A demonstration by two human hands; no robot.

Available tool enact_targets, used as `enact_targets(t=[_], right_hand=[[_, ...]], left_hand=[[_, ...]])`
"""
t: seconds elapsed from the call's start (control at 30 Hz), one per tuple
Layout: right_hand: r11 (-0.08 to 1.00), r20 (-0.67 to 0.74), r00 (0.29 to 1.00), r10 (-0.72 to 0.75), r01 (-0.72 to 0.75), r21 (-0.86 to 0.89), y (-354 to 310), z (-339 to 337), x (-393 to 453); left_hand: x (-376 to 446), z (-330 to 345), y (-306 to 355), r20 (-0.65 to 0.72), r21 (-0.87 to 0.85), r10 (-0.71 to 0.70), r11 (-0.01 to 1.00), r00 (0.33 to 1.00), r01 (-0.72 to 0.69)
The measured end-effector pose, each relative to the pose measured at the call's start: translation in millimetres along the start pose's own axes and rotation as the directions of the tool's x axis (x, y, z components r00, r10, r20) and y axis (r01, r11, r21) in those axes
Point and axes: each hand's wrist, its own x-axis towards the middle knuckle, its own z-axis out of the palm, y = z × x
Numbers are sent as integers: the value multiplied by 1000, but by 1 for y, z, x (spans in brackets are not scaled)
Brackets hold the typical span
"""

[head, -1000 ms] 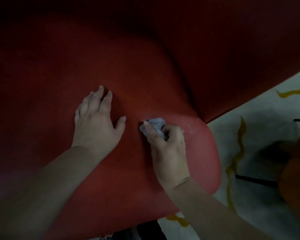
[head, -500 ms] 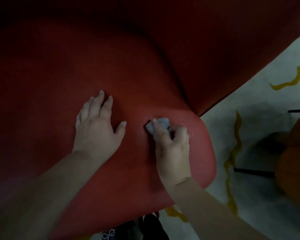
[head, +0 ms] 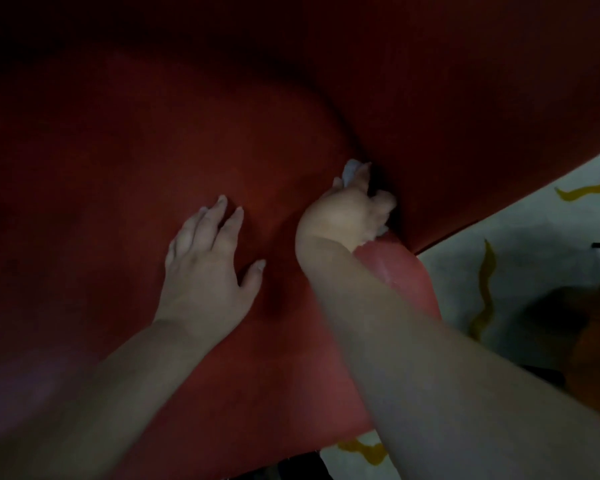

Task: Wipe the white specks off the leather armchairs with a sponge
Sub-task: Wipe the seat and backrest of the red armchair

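Left hand (head: 205, 271): flat, fingers spread wide, pressing on the red armchair (head: 118, 202) seat.
Right hand (head: 347, 213): fingers curled round the pale sponge (head: 352, 174), just right of the left hand.
Sponge: at the crease where seat meets side panel.
Floor (head: 534, 244): pale with yellow squiggles, right of the right hand.

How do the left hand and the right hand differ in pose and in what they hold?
The left hand lies flat with fingers spread and holds nothing; the right hand is curled round a pale sponge. The left rests on the open seat; the right works in the crease. Both touch the red armchair.
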Motion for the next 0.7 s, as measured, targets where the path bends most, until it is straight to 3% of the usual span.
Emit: enact_targets(t=[0.1, 0.2, 0.23, 0.37, 0.43, 0.5, 0.7], right_hand=[[997, 44, 996, -73, 73, -6, -25, 16, 15], [942, 138, 988, -67, 17, 336, -44, 26, 31], [925, 164, 983, -81, 13, 380, -47, 26, 33], [944, 184, 927, -326, 329, 13, -25, 19, 27], [911, 98, 925, -367, 379, -161, -10, 15, 17], [919, 69, 934, -350, 356, -171, 4, 7, 7], [868, 85, 880, -467, 474, -145, 55, -31, -14]], left_hand=[[0, -2, -4, 14, -9, 14, 1000, 1000, -13], [0, -5, -9, 27, -10, 33, 999, 999, -33], [-1, -7, -11, 27, -11, 29, 1000, 999, -28], [0, -12, -20, 21, -10, -12, 1000, 1000, 12], [-2, -14, -21, 30, -16, -16, 1000, 999, 17], [-4, -15, -21, 41, -24, -16, 1000, 999, 17], [-15, -15, -13, 71, -27, 7, 1000, 997, -5]])
